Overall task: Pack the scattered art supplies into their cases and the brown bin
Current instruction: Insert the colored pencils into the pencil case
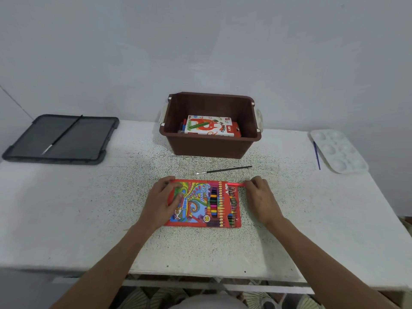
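The pencil case (204,204) lay flat on the table (89,208) in the lower middle of the frame, with a row of coloured pencils showing through its window. The left hand (163,199) rested on the case's left part, thumb on the printed face and fingers (170,181) curled over its upper left corner, grasping it. The right hand (262,196) sat just right of the case, its fingers (250,183) pinching the red flap at the upper right corner.

Just above the case a black brush (224,170) lay on the table, apart from both hands. Beyond it, in the middle of the frame, stood the brown bin (207,148), with a pastel box (209,126) lying inside.

In the left of the frame a dark tray (93,141) held a second brush (63,133) laid diagonally. At the right edge lay a white palette (338,150), with a blue brush (316,156) just beside its left rim.
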`<state>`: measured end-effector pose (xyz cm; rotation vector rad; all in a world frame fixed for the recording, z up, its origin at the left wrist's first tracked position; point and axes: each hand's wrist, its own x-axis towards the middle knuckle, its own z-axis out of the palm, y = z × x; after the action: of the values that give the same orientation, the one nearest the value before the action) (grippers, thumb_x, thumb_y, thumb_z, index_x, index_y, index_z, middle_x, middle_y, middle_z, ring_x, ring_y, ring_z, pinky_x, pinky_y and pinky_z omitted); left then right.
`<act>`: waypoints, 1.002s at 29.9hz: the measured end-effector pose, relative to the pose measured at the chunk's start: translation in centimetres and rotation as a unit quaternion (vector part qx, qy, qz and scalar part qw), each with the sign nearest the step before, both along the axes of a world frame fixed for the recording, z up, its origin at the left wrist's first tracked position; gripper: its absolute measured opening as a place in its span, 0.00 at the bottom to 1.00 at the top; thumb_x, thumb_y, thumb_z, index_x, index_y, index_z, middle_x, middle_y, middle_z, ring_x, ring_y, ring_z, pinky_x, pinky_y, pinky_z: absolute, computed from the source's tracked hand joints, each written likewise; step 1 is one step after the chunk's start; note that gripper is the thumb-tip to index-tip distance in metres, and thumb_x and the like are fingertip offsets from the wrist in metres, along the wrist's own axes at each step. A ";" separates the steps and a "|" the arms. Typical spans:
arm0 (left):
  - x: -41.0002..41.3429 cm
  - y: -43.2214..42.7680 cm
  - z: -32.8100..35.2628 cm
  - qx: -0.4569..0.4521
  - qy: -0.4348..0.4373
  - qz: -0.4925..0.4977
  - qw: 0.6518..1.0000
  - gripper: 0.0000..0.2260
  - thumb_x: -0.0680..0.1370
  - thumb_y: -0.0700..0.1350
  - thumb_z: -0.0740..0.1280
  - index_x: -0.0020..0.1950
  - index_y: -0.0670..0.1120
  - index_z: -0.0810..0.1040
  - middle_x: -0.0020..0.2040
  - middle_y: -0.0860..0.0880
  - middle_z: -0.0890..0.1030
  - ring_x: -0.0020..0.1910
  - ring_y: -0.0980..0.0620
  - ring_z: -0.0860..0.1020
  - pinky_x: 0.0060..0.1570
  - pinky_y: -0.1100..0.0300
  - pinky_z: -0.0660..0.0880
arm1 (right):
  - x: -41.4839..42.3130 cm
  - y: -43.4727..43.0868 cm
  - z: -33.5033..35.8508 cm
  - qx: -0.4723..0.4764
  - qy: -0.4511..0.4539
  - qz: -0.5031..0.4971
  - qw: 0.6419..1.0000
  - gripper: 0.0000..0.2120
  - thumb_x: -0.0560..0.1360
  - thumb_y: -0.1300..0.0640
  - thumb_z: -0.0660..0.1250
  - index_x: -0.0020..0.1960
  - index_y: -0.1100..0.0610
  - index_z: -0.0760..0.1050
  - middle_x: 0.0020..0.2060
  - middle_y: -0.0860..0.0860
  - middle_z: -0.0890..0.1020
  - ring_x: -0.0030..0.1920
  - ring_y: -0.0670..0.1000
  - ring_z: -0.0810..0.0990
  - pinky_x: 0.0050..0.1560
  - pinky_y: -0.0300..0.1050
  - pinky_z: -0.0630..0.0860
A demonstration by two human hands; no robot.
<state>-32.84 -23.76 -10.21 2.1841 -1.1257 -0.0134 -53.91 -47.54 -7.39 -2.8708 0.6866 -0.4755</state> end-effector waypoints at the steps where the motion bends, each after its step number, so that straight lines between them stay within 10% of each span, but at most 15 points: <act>1: 0.0 0.0 0.0 0.004 0.001 0.001 1.000 0.19 0.76 0.57 0.62 0.62 0.49 0.76 0.67 0.49 0.72 0.61 0.59 0.69 0.52 0.62 0.74 | 0.1 0.4 -0.1 0.007 -0.009 0.006 1.000 0.15 0.70 0.68 0.74 0.55 0.63 0.78 0.46 0.56 0.77 0.44 0.53 0.74 0.41 0.39 0.68; 17: -0.1 0.0 0.1 0.006 0.004 -0.004 1.000 0.19 0.78 0.59 0.61 0.62 0.49 0.77 0.67 0.50 0.71 0.62 0.59 0.68 0.52 0.63 0.73 | 0.3 3.8 -0.4 0.096 0.000 0.079 0.992 0.26 0.79 0.54 0.50 0.74 0.62 0.65 0.70 0.56 0.72 0.70 0.56 0.65 0.70 0.52 0.68; 22: -0.6 0.0 0.6 0.005 -0.010 -0.005 1.000 0.22 0.77 0.60 0.59 0.62 0.47 0.76 0.67 0.49 0.71 0.63 0.56 0.68 0.58 0.53 0.76 | 0.0 4.5 0.0 0.145 0.017 0.014 0.989 0.31 0.81 0.40 0.39 0.79 0.55 0.50 0.77 0.46 0.51 0.76 0.43 0.45 0.75 0.38 0.40; 30: -1.9 -0.2 0.8 0.161 -0.011 -0.051 0.985 0.37 0.73 0.74 0.47 0.78 0.56 0.58 0.80 0.52 0.47 0.78 0.53 0.41 0.71 0.49 0.46 | 0.3 4.4 -2.0 0.073 0.167 -0.021 0.983 0.41 0.79 0.32 0.32 0.80 0.60 0.44 0.79 0.58 0.46 0.78 0.55 0.37 0.78 0.54 0.46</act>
<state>-34.77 -23.99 -9.42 2.4088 -1.3239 -0.2318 -53.59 -43.14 -9.38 -2.8246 0.7937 0.0555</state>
